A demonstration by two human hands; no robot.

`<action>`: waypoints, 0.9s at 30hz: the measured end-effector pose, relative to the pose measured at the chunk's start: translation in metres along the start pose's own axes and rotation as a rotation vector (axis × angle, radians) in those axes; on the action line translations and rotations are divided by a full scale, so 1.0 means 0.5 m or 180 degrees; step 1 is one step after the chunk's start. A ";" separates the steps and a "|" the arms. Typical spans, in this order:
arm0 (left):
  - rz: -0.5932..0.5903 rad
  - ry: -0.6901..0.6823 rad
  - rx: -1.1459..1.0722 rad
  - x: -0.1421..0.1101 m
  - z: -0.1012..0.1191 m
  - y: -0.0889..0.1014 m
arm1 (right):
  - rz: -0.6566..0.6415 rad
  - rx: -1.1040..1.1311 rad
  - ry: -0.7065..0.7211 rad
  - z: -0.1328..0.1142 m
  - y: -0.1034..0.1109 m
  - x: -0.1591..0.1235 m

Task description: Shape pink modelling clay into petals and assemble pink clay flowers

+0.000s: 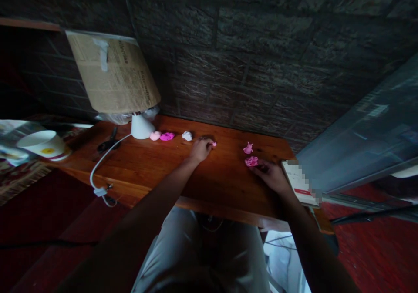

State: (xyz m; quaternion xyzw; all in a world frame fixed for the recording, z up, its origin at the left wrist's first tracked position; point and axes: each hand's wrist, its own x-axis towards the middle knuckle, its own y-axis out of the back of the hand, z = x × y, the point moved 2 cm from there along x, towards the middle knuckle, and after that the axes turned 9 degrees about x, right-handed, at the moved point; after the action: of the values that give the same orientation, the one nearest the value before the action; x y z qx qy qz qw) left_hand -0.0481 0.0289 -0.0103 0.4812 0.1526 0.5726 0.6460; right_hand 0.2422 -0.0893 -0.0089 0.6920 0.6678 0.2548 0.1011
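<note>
My left hand (200, 150) rests low over the middle of the wooden table, its fingertips pinched on a small pink piece of clay (214, 144). To the right, my right hand (273, 174) has its fingers closed at the edge of a crumpled pink lump of clay (251, 161). Just behind that lump stands a small pink clay figure (248, 148) with pointed bits on top. Left of my left hand lie a white lump (187, 136), a magenta lump (167, 136) and a pale pink lump (155, 136), the last two side by side.
A lamp (142, 126) with a paper-wrapped shade stands at the back left, its white cable hanging over the front edge. Dark scissors (109, 143) lie beside it. A white paper cup (45, 145) is farther left. A booklet or box (301, 183) lies at the right end.
</note>
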 end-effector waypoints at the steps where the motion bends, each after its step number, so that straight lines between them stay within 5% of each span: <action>1: -0.0004 -0.0003 0.0001 0.003 -0.002 -0.002 | 0.0010 0.0034 -0.0003 0.002 -0.001 0.000; 27: 0.0061 0.0116 -0.0065 0.018 -0.005 -0.013 | 0.0266 0.0546 -0.0262 0.036 -0.002 0.070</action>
State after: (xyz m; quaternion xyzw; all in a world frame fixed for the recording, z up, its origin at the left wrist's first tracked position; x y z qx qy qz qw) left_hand -0.0437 0.0390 -0.0135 0.4655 0.1538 0.5890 0.6425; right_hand 0.2493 -0.0516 -0.0169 0.7353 0.6530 0.1720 0.0582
